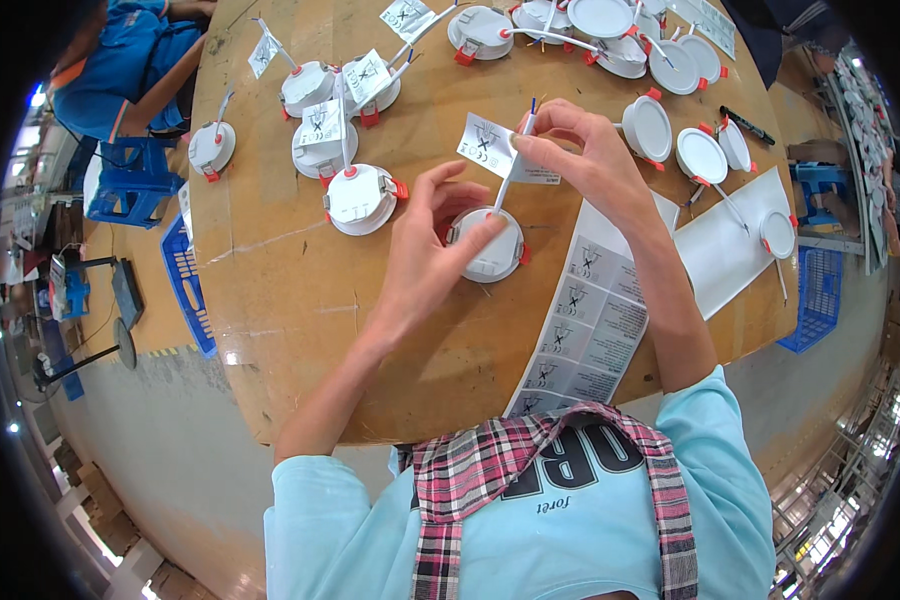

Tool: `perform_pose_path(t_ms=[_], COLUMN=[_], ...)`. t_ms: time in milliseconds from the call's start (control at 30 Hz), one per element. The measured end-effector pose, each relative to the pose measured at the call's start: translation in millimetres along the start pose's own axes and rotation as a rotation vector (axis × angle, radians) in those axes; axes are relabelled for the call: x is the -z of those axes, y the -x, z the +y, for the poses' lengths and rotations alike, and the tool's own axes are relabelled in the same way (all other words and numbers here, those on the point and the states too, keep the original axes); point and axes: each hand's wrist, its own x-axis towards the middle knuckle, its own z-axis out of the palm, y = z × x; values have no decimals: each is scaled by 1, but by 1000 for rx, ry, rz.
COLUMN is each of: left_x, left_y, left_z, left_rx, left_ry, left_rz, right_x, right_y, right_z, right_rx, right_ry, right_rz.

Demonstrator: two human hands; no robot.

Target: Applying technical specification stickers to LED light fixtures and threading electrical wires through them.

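Observation:
A round white downlight (492,258) with red spring clips lies back side up on the table in front of me. My left hand (432,235) curls around it, thumb and fingers on the housing. From its back rises a white cable (510,180) with bare coloured wire ends. My right hand (588,158) pinches this cable near its top, together with a silver-white printed label (485,145) that sticks out to both sides. Below my right forearm lies a strip of the same labels (582,305).
Labelled downlights (362,198) stand at the left; several unlabelled ones (702,155) lie at the right and back. A black marker pen (747,125) and a white sheet (735,245) are on the right. Blue crates (818,295) flank the table. Another person (135,70) sits at the far left.

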Motion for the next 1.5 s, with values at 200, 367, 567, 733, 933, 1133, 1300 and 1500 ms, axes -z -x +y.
perform_pose_path(t_ms=[200, 367, 567, 733, 933, 1133, 1300, 1500], left_x=[-9, -12, -19, -23, -20, -23, -24, -28], left_y=[0, -2, -1, -1, -1, 0, 1, 0], left_z=[-10, -10, -6, -2, -1, 1, 0, -7], left_rx=[-178, -149, 29, 43, 51, 11, 6, -111], left_ry=[-314, -271, -26, 91, 97, 100, 90, -111], left_rz=[49, 78, 148, 158, 118, 147, 157, 226], right_x=[0, 2, 7, 14, 14, 13, 13, 11], right_y=[1, 0, -1, 0, -1, -2, -4, -1], right_z=[-11, -1, -1, -5, 0, 5, 6, 1], right_rx=[-151, -66, -52, -85, -79, -65, -83, 33], right_ry=[20, 3, -41, -88, -131, -139, -171, 157], right_rz=[18, 39, 43, -8, -49, -36, -45, 166])
